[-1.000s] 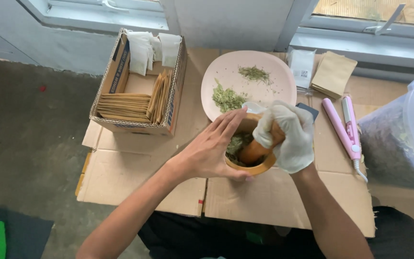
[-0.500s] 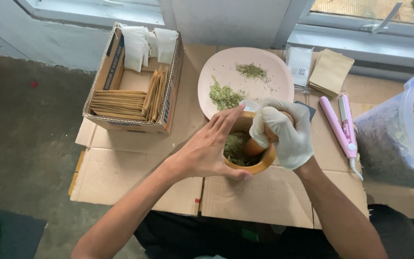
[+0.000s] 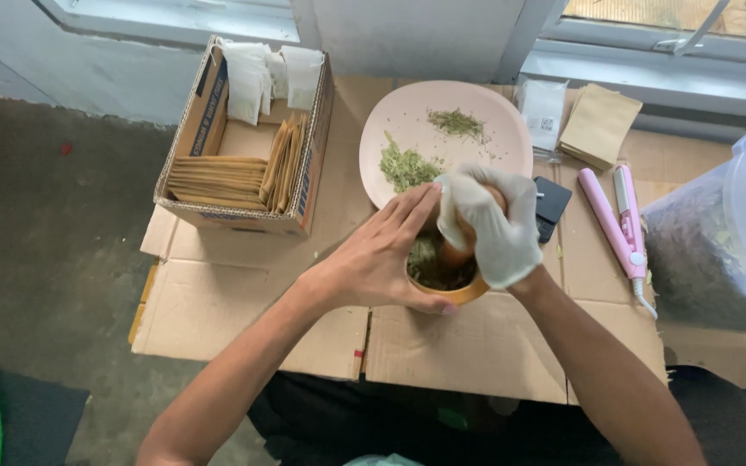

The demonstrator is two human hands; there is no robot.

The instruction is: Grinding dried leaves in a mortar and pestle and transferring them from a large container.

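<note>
Cardboard box [image 3: 248,147] of brown envelopes at the cardboard sheet's [image 3: 243,302] left edge, pink hair straightener [image 3: 619,220] toward the right edge

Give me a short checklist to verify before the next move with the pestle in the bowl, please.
1. Left hand steadies the bowl: ok.
2. Gloved right hand grips the pestle: ok.
3. Leaves are inside the bowl: ok.
4. Bowl sits flat on the cardboard: cannot tell, hands hide its base.
5. Plate behind is apart from the bowl: cannot tell, hands cover the gap.
6. Pink tool lies away from the right hand: ok.
</note>
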